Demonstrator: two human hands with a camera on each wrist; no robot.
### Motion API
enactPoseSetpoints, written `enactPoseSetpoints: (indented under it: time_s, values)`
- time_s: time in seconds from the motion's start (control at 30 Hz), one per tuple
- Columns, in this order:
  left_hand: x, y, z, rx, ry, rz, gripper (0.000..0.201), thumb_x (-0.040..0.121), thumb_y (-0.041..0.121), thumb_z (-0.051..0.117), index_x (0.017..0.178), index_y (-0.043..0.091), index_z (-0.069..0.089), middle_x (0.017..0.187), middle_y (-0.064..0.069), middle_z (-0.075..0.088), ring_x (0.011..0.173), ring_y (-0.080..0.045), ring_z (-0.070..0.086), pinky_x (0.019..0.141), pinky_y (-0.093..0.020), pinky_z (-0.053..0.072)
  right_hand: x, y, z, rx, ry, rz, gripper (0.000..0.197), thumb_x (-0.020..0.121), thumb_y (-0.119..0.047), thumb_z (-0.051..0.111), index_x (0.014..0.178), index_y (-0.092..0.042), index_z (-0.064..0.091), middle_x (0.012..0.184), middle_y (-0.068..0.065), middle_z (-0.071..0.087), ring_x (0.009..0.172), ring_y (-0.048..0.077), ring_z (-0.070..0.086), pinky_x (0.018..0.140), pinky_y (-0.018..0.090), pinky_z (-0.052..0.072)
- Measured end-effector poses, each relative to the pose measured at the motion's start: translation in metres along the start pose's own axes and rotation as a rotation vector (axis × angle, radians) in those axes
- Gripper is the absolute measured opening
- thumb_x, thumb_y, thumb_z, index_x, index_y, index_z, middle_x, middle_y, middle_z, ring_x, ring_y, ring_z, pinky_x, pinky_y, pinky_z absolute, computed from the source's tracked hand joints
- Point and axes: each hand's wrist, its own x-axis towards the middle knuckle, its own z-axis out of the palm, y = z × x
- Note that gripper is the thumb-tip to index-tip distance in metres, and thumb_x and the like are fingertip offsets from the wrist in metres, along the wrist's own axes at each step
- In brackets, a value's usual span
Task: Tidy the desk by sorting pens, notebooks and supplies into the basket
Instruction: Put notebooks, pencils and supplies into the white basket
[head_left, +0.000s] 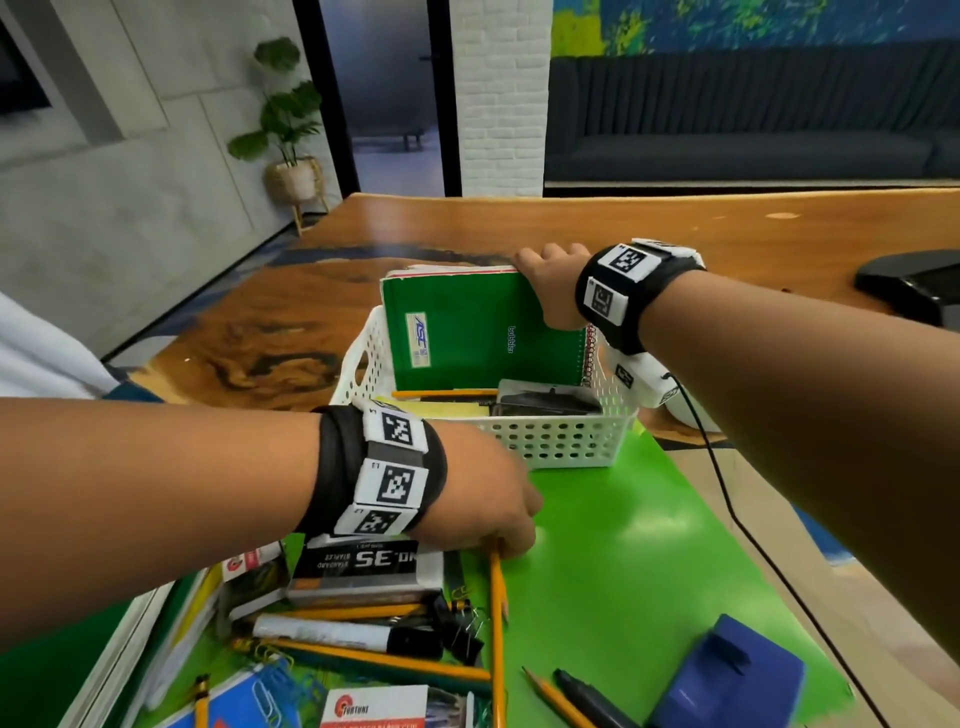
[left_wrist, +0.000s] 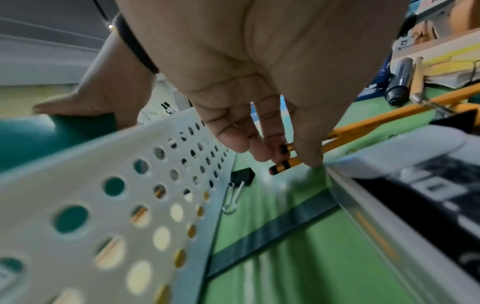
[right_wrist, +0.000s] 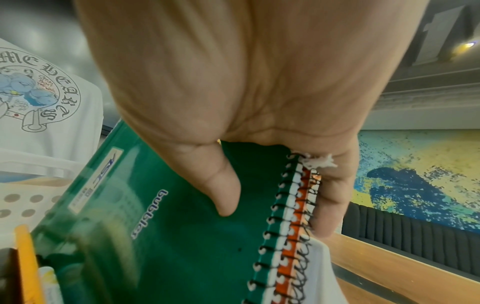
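Pencil (head_left: 497, 582) lies on the green mat at lower centre of the head view, its eraser end pinched by the left hand (head_left: 485, 499). Lift it level, clear the basket (head_left: 561, 441) wall, and lay it beside the pencils already inside. The right hand (head_left: 550, 286) grips the green notebook (head_left: 467, 332) upright in the basket at frame centre; keep it steady.
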Motion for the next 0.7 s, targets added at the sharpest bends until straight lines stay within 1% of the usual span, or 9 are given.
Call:
enactPoseSetpoints:
  time_s: [0.13,0.2,0.3,0.4,0.47,0.53,0.63,0.67,0.7]
  values:
    - [-0.019,-0.023,-0.018,0.048,0.015,-0.103,0.019,0.093,0.031,0.058,0.109,0.036,0.068,0.103,0.009,0.059,0.101,-0.021,0.056,0.076,-0.04,0.054,0.003,0.003,0.002,-0.012,0.039,-0.02,0.067,0.084,-0.011,0.056,0.144,-0.021,0.028,0.128,0.015,0.046,0.116,0.042,0.048,0.094,0.053,0.046]
    - [-0.04,-0.042,-0.036,-0.039,0.039,-0.241,0.022,0.093,0.036,0.06,0.113,0.039,0.069,0.106,0.012,0.062,0.102,-0.015,0.058,0.081,-0.036,0.051,0.005,0.005,0.005,-0.012,0.039,-0.029,0.066,0.085,-0.011,0.055,0.144,-0.02,0.028,0.132,0.016,0.045,0.117,0.042,0.047,0.096,0.052,0.045]
    - [-0.076,-0.071,-0.058,-0.224,0.122,-0.485,0.02,0.093,0.038,0.063,0.111,0.037,0.071,0.101,0.015,0.068,0.091,-0.005,0.061,0.082,-0.029,0.05,0.005,0.006,0.007,-0.014,0.026,-0.037,0.068,0.086,-0.011,0.055,0.147,-0.021,0.025,0.14,0.015,0.042,0.123,0.042,0.045,0.097,0.052,0.044]
    - [-0.094,-0.102,-0.055,-0.273,0.172,-0.708,0.02,0.093,0.039,0.064,0.111,0.036,0.073,0.094,0.016,0.071,0.082,-0.002,0.062,0.074,-0.021,0.049,0.004,0.006,0.005,-0.029,0.013,-0.036,0.071,0.088,-0.011,0.054,0.149,-0.022,0.021,0.142,0.015,0.041,0.125,0.043,0.044,0.099,0.054,0.045]
    - [-0.094,-0.117,-0.041,-0.256,0.124,-0.819,0.021,0.094,0.039,0.063,0.112,0.034,0.073,0.094,0.016,0.072,0.082,-0.003,0.062,0.076,-0.025,0.051,0.003,0.005,0.004,-0.03,0.001,-0.04,0.073,0.087,-0.01,0.054,0.15,-0.023,0.02,0.142,0.015,0.041,0.125,0.043,0.044,0.101,0.055,0.045]
    - [-0.087,-0.127,-0.026,-0.249,0.086,-0.882,0.02,0.094,0.039,0.063,0.109,0.032,0.074,0.091,0.016,0.07,0.081,-0.004,0.062,0.075,-0.028,0.053,0.002,0.005,0.003,-0.031,0.0,-0.05,0.073,0.087,-0.011,0.055,0.15,-0.023,0.02,0.143,0.014,0.041,0.125,0.043,0.045,0.1,0.055,0.046]
    - [-0.069,-0.13,-0.011,-0.266,0.102,-0.921,0.021,0.095,0.037,0.062,0.109,0.029,0.075,0.084,0.017,0.065,0.074,-0.004,0.057,0.061,-0.023,0.042,0.001,0.007,0.004,-0.039,0.005,-0.059,0.072,0.087,-0.012,0.055,0.149,-0.025,0.02,0.144,0.013,0.041,0.125,0.042,0.045,0.099,0.054,0.047]
    - [-0.062,-0.129,-0.009,-0.273,0.1,-0.908,0.024,0.095,0.038,0.062,0.112,0.027,0.074,0.085,0.017,0.064,0.074,-0.005,0.057,0.061,-0.023,0.042,0.001,0.007,0.005,-0.041,0.003,-0.062,0.072,0.088,-0.011,0.054,0.15,-0.025,0.02,0.144,0.013,0.041,0.125,0.042,0.045,0.099,0.053,0.047]
    - [-0.056,-0.128,-0.008,-0.285,0.099,-0.894,0.028,0.094,0.04,0.063,0.117,0.027,0.072,0.089,0.016,0.065,0.078,-0.007,0.058,0.065,-0.024,0.045,0.001,0.007,0.006,-0.045,0.003,-0.063,0.071,0.088,-0.01,0.054,0.149,-0.025,0.021,0.144,0.013,0.042,0.125,0.042,0.045,0.098,0.053,0.047]
